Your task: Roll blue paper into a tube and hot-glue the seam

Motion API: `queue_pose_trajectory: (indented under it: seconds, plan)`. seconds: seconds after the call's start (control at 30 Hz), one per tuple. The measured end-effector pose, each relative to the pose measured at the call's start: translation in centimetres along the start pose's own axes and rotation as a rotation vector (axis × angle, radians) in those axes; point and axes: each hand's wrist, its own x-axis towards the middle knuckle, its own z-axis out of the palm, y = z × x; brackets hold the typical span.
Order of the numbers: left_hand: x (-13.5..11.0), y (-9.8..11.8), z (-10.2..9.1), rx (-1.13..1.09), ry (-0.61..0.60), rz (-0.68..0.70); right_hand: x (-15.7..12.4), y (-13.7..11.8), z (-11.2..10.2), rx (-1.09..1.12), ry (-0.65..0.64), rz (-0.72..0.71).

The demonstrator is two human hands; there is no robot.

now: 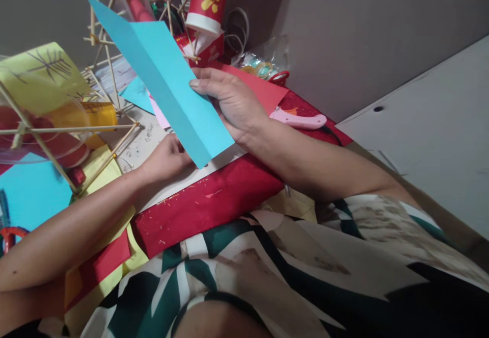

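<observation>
A sheet of light blue paper (pixel 168 88) with a lengthwise crease is held up, tilted, above the table. My right hand (pixel 237 98) pinches its right edge, thumb on the near face and the other fingers behind. Lower down, my left hand (pixel 170 157) rests over the white board (pixel 156 195), its fingers curled. The paper's lower end covers the left fingertips, so whatever they grip is hidden. Behind the blue sheet, a bit of pink paper (pixel 159 112) and another blue piece (pixel 139 95) peek out.
Stick frames (pixel 110 73) stand at the left and back, beside yellow paper (pixel 38 75) with drawn lines. Red paper cups (pixel 208 1) hang at the back. A pink-handled tool (pixel 300 119) lies right on the red cloth (pixel 214 210). Red-handled scissors (pixel 13 233) lie far left.
</observation>
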Motion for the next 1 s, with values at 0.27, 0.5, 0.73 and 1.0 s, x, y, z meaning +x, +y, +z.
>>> queue_pose_trajectory:
  seconds: [0.27,0.5,0.73,1.0]
  plan:
    - [-3.7,2.7,4.7,-0.471,-0.241,-0.212,1.3,1.1,-1.2,-0.051,-0.048,-0.065]
    - [-2.9,3.1,9.1,0.107,-0.388,0.264,1.0,1.7,-1.0,-0.093,-0.036,-0.087]
    - [-2.8,2.6,9.4,0.305,-0.488,0.451,1.6,2.4,-1.8,-0.16,-0.063,-0.108]
    - [-4.5,4.1,6.6,0.288,-0.379,0.289,1.2,2.3,-1.8,-0.196,-0.053,-0.096]
